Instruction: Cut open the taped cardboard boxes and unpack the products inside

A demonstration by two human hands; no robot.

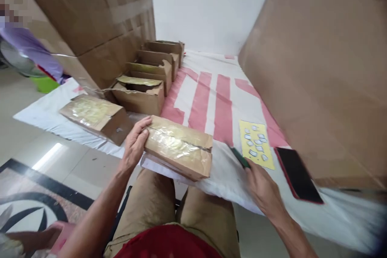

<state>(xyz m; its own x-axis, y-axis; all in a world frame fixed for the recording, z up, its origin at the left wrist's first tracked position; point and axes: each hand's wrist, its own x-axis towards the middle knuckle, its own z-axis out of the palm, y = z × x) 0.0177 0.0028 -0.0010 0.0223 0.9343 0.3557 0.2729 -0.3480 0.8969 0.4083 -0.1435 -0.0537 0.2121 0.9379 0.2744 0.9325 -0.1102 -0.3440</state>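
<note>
Box (181,151) centre frame, left hand (135,144) clasping its end; right hand (263,187) closed round green tool (238,157). We'd pin box firm, flat.

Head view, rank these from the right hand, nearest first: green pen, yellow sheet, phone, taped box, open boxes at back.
1. green pen: held in the right hand.
2. yellow sheet, just ahead, and phone, to its right: too close to call.
3. taped box: left, under the left hand.
4. open boxes: far back left.
</note>
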